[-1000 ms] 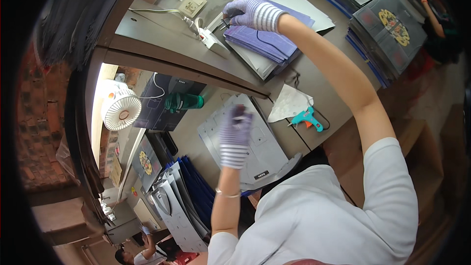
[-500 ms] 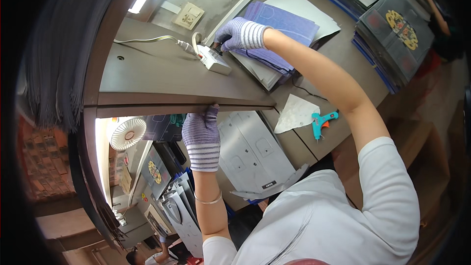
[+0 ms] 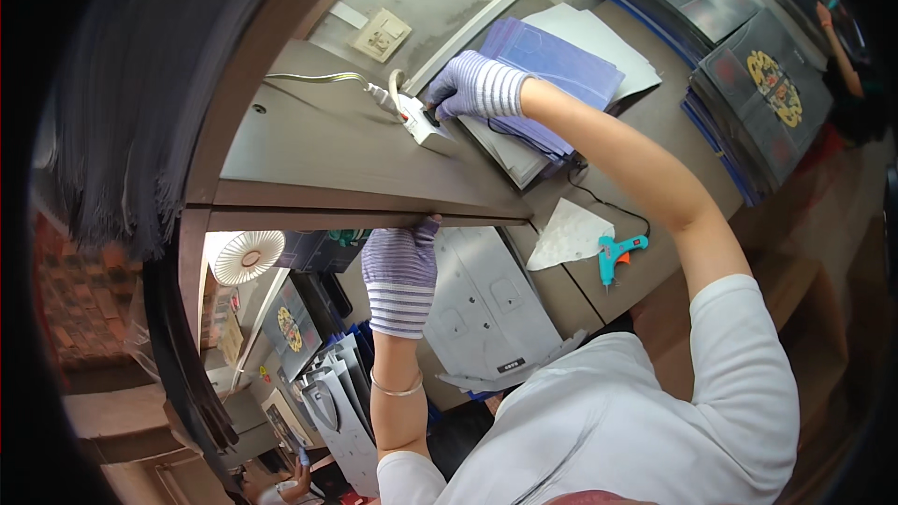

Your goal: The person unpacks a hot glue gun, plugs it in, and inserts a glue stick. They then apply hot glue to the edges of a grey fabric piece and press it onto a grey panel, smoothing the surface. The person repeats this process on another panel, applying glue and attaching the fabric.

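Note:
My right hand (image 3: 482, 84), in a purple-and-white striped glove, is closed at the end of a white power strip (image 3: 430, 134). A black plug (image 3: 431, 116) shows at its fingertips, pressed against the strip; whether it is fully seated I cannot tell. From near that hand a thin black cord (image 3: 608, 201) runs over the stack to a teal glue gun (image 3: 619, 257) lying on the table. My left hand (image 3: 400, 276), gloved alike, grips the brown edge of the panel (image 3: 355, 215), with its thumb along the edge and its other fingers hidden.
Beside the strip lie purple sheets (image 3: 552, 65) over white boards. Stacks of dark printed folders (image 3: 762, 93) stand at the right. A whitish triangular sheet (image 3: 571, 234) lies by the glue gun. A grey-white panel (image 3: 491, 304) rests before my body; a fan (image 3: 249, 257) stands left.
The whole view has shifted slightly, moving the scene right and down. My right hand stays at the power strip with the black plug, and my left hand keeps its grip on the edge.

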Action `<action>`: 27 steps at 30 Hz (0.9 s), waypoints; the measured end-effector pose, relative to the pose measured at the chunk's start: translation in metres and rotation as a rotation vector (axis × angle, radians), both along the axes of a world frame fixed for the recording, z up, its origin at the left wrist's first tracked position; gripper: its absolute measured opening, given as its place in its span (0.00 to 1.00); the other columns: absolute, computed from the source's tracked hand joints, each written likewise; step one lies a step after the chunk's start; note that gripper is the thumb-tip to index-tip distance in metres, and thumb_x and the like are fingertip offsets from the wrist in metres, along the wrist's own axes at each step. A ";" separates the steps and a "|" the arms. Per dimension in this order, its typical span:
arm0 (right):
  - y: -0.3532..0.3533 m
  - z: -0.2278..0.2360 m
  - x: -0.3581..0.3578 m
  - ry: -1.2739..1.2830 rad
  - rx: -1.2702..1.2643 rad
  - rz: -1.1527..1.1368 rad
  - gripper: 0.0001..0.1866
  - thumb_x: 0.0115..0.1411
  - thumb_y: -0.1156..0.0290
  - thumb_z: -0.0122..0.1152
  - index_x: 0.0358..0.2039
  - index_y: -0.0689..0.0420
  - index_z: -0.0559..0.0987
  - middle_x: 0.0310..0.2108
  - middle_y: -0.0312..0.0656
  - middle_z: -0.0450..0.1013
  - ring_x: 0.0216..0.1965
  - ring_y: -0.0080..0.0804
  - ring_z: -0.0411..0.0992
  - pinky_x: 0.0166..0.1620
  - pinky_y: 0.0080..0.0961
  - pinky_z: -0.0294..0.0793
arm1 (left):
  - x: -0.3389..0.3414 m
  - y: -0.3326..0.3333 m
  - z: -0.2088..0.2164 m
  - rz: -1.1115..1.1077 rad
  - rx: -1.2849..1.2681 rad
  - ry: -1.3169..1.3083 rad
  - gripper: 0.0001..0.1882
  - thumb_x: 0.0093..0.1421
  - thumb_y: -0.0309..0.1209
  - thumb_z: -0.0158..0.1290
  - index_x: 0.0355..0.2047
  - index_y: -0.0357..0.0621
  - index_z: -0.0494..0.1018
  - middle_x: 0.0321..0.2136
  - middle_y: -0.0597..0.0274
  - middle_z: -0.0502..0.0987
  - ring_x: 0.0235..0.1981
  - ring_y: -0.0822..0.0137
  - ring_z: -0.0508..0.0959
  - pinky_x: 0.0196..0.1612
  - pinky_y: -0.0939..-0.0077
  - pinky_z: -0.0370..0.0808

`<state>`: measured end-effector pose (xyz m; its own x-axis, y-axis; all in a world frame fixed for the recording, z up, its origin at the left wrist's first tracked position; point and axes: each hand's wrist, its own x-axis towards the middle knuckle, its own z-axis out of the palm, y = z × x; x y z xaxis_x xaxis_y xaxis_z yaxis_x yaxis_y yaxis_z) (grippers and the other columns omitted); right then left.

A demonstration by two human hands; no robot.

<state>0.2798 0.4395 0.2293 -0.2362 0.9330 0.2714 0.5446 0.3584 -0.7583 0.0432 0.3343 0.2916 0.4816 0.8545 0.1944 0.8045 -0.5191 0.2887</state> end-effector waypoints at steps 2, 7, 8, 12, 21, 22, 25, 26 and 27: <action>-0.001 0.005 0.000 -0.074 0.016 0.004 0.13 0.48 0.69 0.64 0.36 0.55 0.82 0.30 0.43 0.78 0.30 0.32 0.77 0.38 0.24 0.75 | 0.001 0.000 -0.001 -0.027 0.021 -0.025 0.14 0.57 0.37 0.54 0.30 0.35 0.74 0.24 0.47 0.76 0.28 0.47 0.76 0.33 0.62 0.73; -0.005 -0.002 -0.003 0.027 0.010 -0.032 0.13 0.50 0.69 0.64 0.37 0.56 0.81 0.30 0.45 0.78 0.31 0.36 0.77 0.38 0.26 0.74 | -0.001 0.004 -0.006 -0.064 0.034 -0.061 0.14 0.57 0.37 0.54 0.30 0.36 0.74 0.25 0.48 0.77 0.28 0.47 0.76 0.33 0.61 0.73; -0.005 -0.003 -0.005 0.026 0.024 -0.021 0.13 0.50 0.69 0.63 0.37 0.56 0.81 0.30 0.45 0.78 0.31 0.36 0.77 0.38 0.26 0.74 | -0.001 0.005 -0.007 -0.077 0.029 -0.081 0.14 0.57 0.37 0.54 0.29 0.37 0.74 0.25 0.48 0.77 0.28 0.47 0.76 0.33 0.61 0.73; -0.006 -0.003 0.000 0.053 0.087 0.038 0.12 0.51 0.70 0.62 0.38 0.56 0.80 0.31 0.47 0.77 0.32 0.39 0.77 0.38 0.27 0.74 | -0.005 0.007 -0.010 -0.062 0.058 -0.023 0.16 0.60 0.40 0.51 0.28 0.37 0.75 0.24 0.46 0.76 0.27 0.46 0.76 0.31 0.61 0.72; 0.007 -0.001 0.008 -0.319 0.092 0.160 0.11 0.57 0.69 0.56 0.41 0.56 0.75 0.31 0.49 0.75 0.35 0.49 0.73 0.39 0.37 0.72 | -0.004 0.011 0.011 -0.073 -0.054 0.126 0.16 0.60 0.42 0.49 0.32 0.42 0.77 0.27 0.49 0.77 0.29 0.49 0.77 0.33 0.61 0.73; 0.009 -0.002 0.009 -0.306 0.099 0.179 0.11 0.57 0.69 0.56 0.41 0.57 0.75 0.31 0.49 0.75 0.35 0.50 0.73 0.39 0.37 0.72 | -0.003 0.011 0.011 -0.070 -0.060 0.143 0.16 0.59 0.42 0.49 0.32 0.42 0.77 0.27 0.49 0.78 0.29 0.50 0.77 0.33 0.61 0.74; 0.011 -0.001 0.008 -0.280 0.127 0.214 0.11 0.56 0.71 0.56 0.40 0.58 0.76 0.31 0.51 0.74 0.34 0.51 0.72 0.38 0.38 0.72 | 0.003 0.010 0.012 -0.022 -0.123 0.213 0.16 0.59 0.42 0.50 0.31 0.42 0.77 0.27 0.50 0.78 0.30 0.50 0.77 0.34 0.61 0.74; 0.011 0.004 0.006 -0.322 0.103 0.212 0.10 0.56 0.72 0.56 0.39 0.58 0.76 0.31 0.51 0.74 0.34 0.51 0.72 0.38 0.38 0.72 | 0.003 0.009 0.011 -0.022 -0.112 0.178 0.16 0.59 0.42 0.49 0.31 0.42 0.77 0.27 0.50 0.78 0.30 0.50 0.77 0.34 0.61 0.74; 0.011 0.010 0.003 -0.363 0.079 0.210 0.10 0.56 0.72 0.56 0.39 0.58 0.76 0.31 0.51 0.74 0.34 0.51 0.72 0.38 0.38 0.72 | 0.002 0.008 0.008 -0.022 -0.102 0.145 0.16 0.59 0.42 0.49 0.31 0.41 0.77 0.26 0.50 0.78 0.30 0.51 0.77 0.33 0.61 0.74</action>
<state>0.2831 0.4503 0.2389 -0.5123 0.8342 0.2040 0.6803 0.5391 -0.4966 0.0453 0.3422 0.3001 0.5174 0.8550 0.0349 0.8300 -0.5113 0.2227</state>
